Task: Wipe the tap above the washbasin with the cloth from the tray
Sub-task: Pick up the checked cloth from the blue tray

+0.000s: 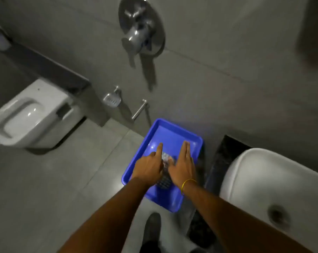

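A blue tray (172, 132) sits low beside the white washbasin (249, 172). In it lies a dark checked cloth (165, 180), mostly covered by my hands. My left hand (150, 166) rests on the cloth's left side with its index finger stretched forward. On the cloth's right side, my right hand (183, 164) lies flat with straight fingers and a yellow band at the wrist. Whether either hand grips the cloth is hidden. No tap above the washbasin shows in view; only the basin's bowl and drain (277, 214) appear.
A chrome mixer valve (140, 31) is mounted on the grey tiled wall ahead. Below it are a soap dish (111, 100) and a chrome rod (140, 110). A white toilet (30, 114) stands at left. A dark shoe (151, 229) is on the floor.
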